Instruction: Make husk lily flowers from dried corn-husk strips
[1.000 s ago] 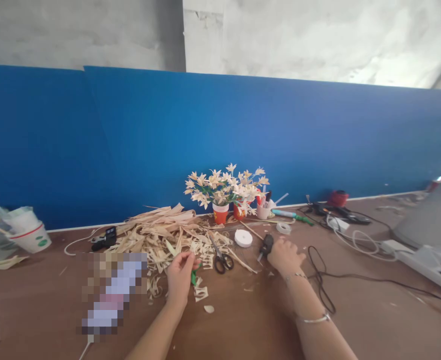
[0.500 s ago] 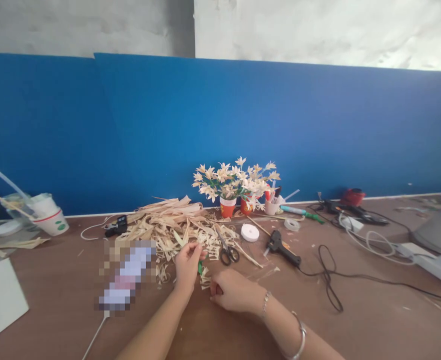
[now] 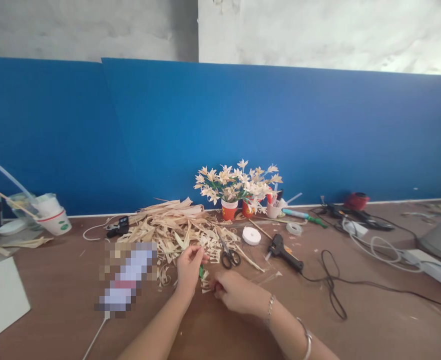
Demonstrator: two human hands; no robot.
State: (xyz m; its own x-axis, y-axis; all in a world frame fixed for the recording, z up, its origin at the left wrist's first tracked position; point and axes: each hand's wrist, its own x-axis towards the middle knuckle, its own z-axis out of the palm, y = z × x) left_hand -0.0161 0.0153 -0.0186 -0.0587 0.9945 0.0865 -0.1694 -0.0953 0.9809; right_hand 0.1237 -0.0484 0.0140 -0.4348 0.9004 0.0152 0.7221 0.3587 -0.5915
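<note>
My left hand (image 3: 189, 267) is closed in a pinch, thumb against fingers, at the near edge of a heap of dried husk strips (image 3: 175, 212). From under its fingers shows a small green strip (image 3: 201, 271); its upper part is hidden. My right hand (image 3: 239, 292) is low over the table just to the right, fingers curled together. Whatever lies between those fingertips is hidden. Cut pale husk pieces (image 3: 205, 284) lie between my two hands. Black-handled scissors (image 3: 230, 257) rest just beyond them, blades on the husk pieces.
Behind stand paper cups (image 3: 229, 211) with pale husk flowers (image 3: 239, 180). To the right are a white ribbon roll (image 3: 251, 236), a clear tape roll (image 3: 294, 228) and a black glue gun (image 3: 286, 254) with its cord. A blurred-out phone-like object (image 3: 128, 280) lies left.
The whole view has shifted slightly, with things sitting a little lower and to the right. Both hands stay in nearly the same places, with fingers still closed.
</note>
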